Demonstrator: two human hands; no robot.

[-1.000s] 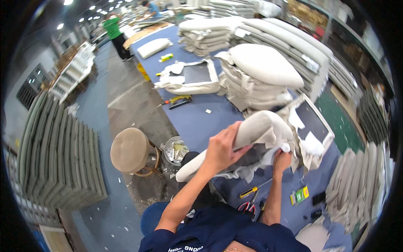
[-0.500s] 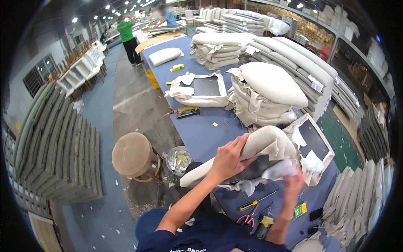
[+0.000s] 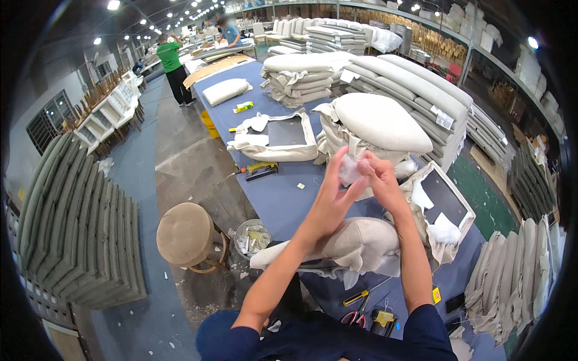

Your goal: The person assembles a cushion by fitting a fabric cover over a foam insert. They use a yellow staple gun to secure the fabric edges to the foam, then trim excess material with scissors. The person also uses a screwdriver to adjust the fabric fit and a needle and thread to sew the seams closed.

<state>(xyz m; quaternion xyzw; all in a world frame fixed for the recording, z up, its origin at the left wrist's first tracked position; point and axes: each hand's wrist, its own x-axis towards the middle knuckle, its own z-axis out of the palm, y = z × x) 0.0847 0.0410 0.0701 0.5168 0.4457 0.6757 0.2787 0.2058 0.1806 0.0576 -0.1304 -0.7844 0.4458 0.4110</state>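
A wad of white fibre stuffing is held up between my two hands, above the blue table. My left hand cups it from the left, fingers pointing up and thumb toward the right. With bent fingers my right hand pinches the wad from the other side. Below my forearms, a beige upholstered cushion rests tilted at the near table edge, its fabric hanging loose; neither hand grips it. Just right of it lies an upturned cushion frame with white wadding pieces inside.
A screwdriver, scissors and a yellow-black tool lie near me. Cushion stacks line the table's right side. A staple gun lies at the left edge. A stool and a waste bucket stand left.
My left hand has let go of the cushion, which now sits lower. My right hand has carried the white stuffing up and away, and both hands meet around it.
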